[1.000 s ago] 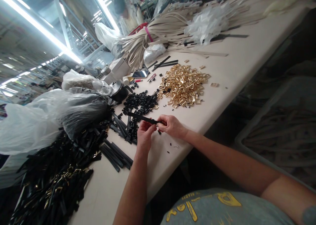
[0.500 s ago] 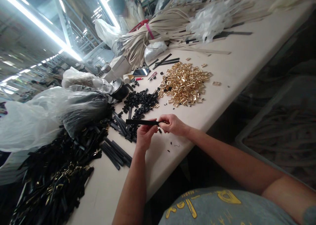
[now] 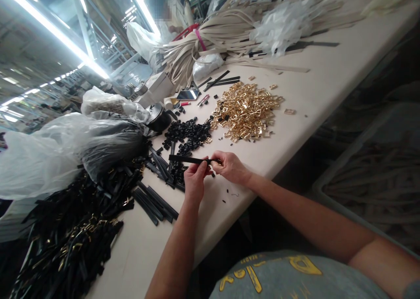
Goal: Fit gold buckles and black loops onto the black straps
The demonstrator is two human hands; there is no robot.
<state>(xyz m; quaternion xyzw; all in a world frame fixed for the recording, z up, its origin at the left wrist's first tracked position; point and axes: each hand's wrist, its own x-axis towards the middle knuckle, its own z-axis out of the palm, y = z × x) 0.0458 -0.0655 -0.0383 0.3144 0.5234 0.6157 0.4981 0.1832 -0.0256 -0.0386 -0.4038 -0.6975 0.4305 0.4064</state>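
Head-height view down over a long pale table [image 3: 292, 145], with a pile of gold buckles [image 3: 246, 110] near the middle. On the near side of that pile, clear of it, a black strap [image 3: 184, 159] held in both hands, close together. Left hand [image 3: 196, 176] clamped partway along, thumb on top; right hand [image 3: 230, 167] just beside, pinched on the other end, with a glint of gold at the fingertips, too small and covered to make out. Free end of the strap pointing left. At the left edge of the pile, meeting it, a spread of small black loops [image 3: 187, 135]. Farther left of the pile and nearer, loose black strips [image 3: 155, 206] lying side by side, then a big dark heap of straps [image 3: 74, 251] flecked with gold. Also left of the pile, a dark pot [image 3: 159, 119] with a metal lid and a bulky plastic bag [image 3: 52, 150]. Beyond the pile, a phone [image 3: 187, 95], and a bundle of beige straps [image 3: 223, 31] tied with a pink band [image 3: 199, 40]. Right of the pile, below the table edge, a dim bin [image 3: 319, 188] of strips.
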